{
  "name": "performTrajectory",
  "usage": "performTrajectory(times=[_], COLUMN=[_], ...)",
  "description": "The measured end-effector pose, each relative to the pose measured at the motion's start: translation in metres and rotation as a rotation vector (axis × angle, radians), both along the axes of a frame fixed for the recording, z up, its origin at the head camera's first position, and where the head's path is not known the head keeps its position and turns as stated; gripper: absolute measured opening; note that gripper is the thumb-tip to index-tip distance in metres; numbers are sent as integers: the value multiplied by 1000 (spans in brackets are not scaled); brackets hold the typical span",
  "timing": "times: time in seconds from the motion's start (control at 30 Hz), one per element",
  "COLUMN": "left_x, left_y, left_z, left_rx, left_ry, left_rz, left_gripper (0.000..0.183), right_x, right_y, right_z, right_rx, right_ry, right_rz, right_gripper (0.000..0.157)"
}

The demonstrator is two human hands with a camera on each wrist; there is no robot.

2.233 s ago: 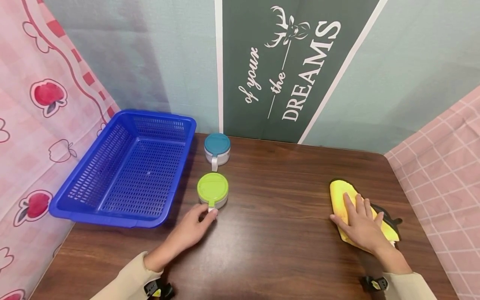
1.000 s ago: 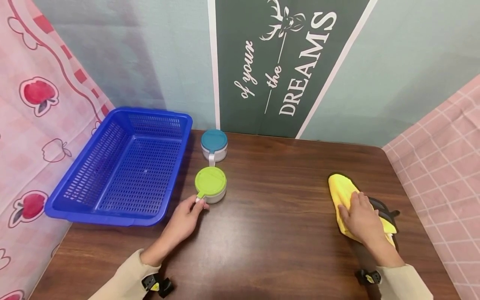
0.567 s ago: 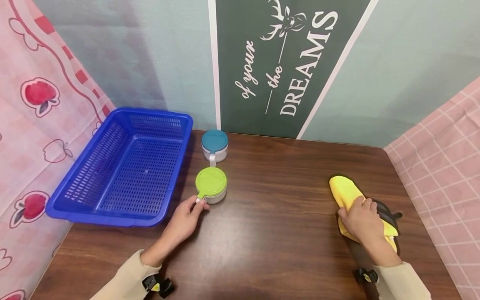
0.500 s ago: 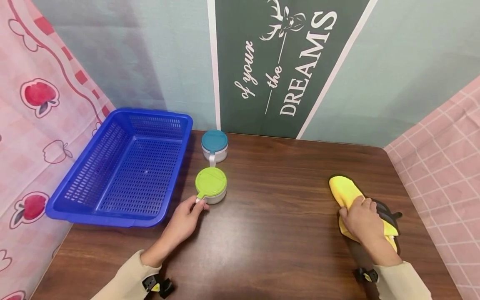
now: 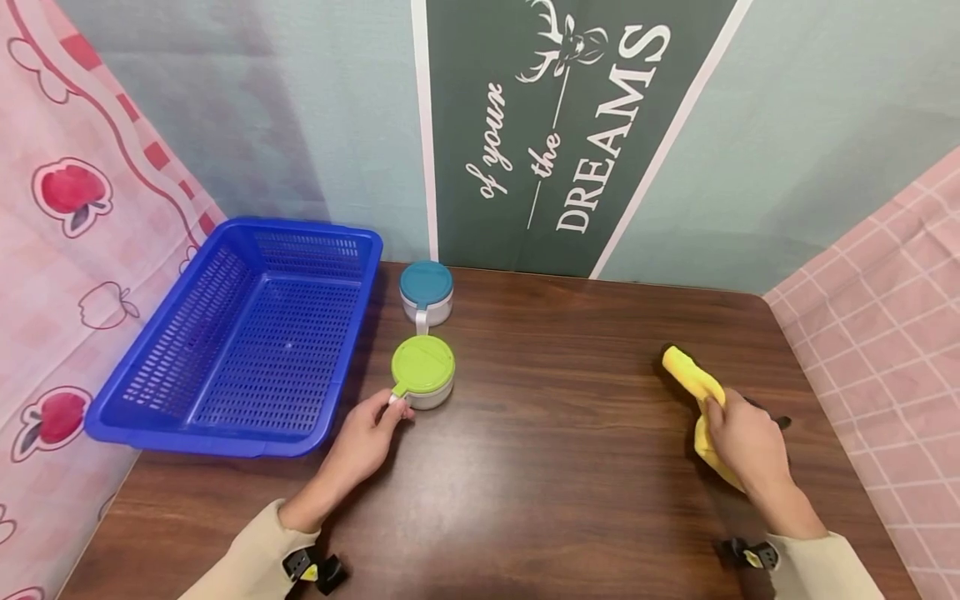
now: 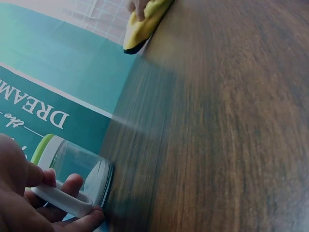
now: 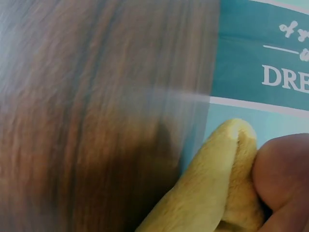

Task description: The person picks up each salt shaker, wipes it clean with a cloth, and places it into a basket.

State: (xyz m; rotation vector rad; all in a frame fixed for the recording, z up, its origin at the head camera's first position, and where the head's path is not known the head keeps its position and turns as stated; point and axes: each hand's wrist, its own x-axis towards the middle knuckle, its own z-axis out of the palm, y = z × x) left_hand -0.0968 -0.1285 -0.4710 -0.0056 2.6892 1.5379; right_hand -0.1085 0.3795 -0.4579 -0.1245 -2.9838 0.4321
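Left sleeve (image 5: 238, 557): long, pale cream-beige, plain cloth, soft creases near cuff. Right sleeve (image 5: 823, 568): same pale cream-beige, plain, cuff ending at wrist. Left hand (image 5: 363, 442): bare from cuff down. Right hand (image 5: 752, 446): bare likewise. Left wrist unit (image 5: 302, 562): black, compact, blocky; small yellow-green patch; tiny pale marks on housing; black block projecting on inner side. Right wrist unit (image 5: 766, 553): black, similar yellow-green patch, matching block on inner side. Both units seated at cuffs; fastening unclear. Markings too small to read.
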Motion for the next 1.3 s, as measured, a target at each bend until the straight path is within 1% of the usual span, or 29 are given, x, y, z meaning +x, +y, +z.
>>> performTrajectory(times=[0.17,0.23,0.37,0.47,0.53,0.7,0.87,0.97,1.17,1.3], left_x=[0,0,-1,-2,-3,-6,-8,-9,-13,-16], left_y=[-1,-1,-1,0,0,4,10,12,17,20], left_z=[1,1,4,7,9,16,22,24,31,37], left_rx=[-15,-15,-9,-5,1,10,24,29,36,32], left_ry=[11,15,32,46,55,63,62,76,96,91], left_rz=[-10,-14,-26,-34,-40,-51,-59,-66,-78,-78], left_gripper=[19,18,17,17,17,17,18,18,18,18], right_x=[-3,-4,-7,-9,-9,-11,-10,-9,-8,-9], right_y=[-4,-7,-15,-22,-27,-37,-48,-56,-70,-80], right_z=[6,8,12,15,16,21,27,31,38,41], right_rx=[-113,-160,-247,-295,-320,-366,-390,-402,-412,-435], right_ry=[39,50,113,179,207,245,251,270,354,412], right_rz=[-33,-43,-76,-103,-120,-152,-128,-109,-80,-32], right_gripper=[28,30,37,40,42,41,42,43,41,40])
